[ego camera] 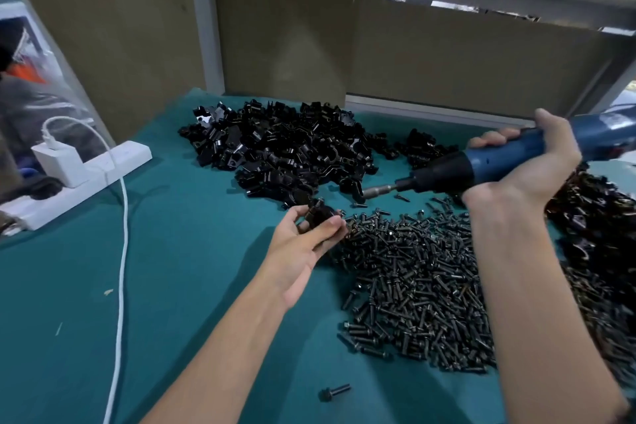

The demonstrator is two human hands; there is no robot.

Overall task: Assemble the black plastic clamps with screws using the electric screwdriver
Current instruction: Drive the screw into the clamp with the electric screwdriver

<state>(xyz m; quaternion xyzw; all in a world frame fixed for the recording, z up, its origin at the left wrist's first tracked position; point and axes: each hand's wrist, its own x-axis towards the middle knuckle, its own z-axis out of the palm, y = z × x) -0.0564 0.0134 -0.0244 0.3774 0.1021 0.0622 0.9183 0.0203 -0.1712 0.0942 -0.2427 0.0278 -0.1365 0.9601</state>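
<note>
Two bare hands work over the teal counter (172, 286). The left hand (299, 244), palm turned up, pinches a black clamp (319, 215) between its thumb and curled fingers (331, 228). The clamp sits right at the fingertips, with what looks like a screw head standing at its top. The right hand (526, 162) is wrapped round the blue barrel of the electric screwdriver (475, 163), its fingers (492, 140) curled over the top. The tool is held nearly level, tipped slightly down. Its bit (377, 190) points left toward the clamp, near it but apart.

Just right of the left hand, below the screwdriver, lies a wide heap of loose screws (413, 279). Behind the clamp, a pile of black clamps (285, 148) reaches the back of the counter, where brown panels (285, 27) stand upright. A further dark heap (599, 234) lies along the right edge, partly hidden by the right forearm. A single screw (334, 392) lies alone toward the near edge.

Left of the left forearm is a broad stretch of bare cloth. It is crossed by a white cable (121, 251) that runs up to a charger (58, 162) plugged into a white power strip (103, 169) at the left edge.
</note>
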